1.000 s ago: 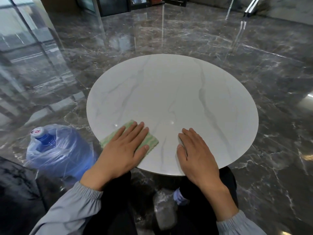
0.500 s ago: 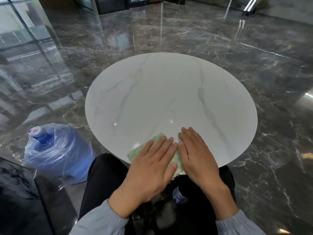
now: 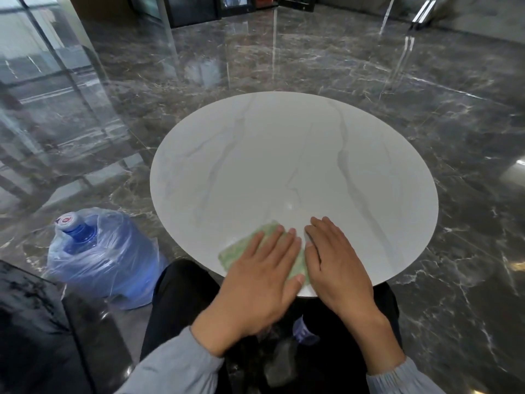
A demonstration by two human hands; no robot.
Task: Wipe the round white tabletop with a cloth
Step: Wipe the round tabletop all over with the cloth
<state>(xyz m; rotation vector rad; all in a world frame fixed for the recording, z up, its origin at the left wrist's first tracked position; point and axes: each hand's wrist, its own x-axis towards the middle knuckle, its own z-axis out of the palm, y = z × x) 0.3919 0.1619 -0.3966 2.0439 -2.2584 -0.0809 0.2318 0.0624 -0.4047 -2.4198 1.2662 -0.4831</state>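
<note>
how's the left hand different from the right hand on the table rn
The left hand lies flat on the green cloth, pressing it to the tabletop; the right hand rests on bare marble beside the cloth. The left hand angles in from the left, while the right hand angles in from the right. Both are open and palm-down at the near edge, in grey sleeves.

Two bare hands: left hand (image 3: 255, 282), right hand (image 3: 338, 268). No rings, no watch visible. Grey-blue long sleeves (image 3: 176, 365), gathered elastic cuffs at wrists. Black trousers (image 3: 181, 302) on both legs.
</note>
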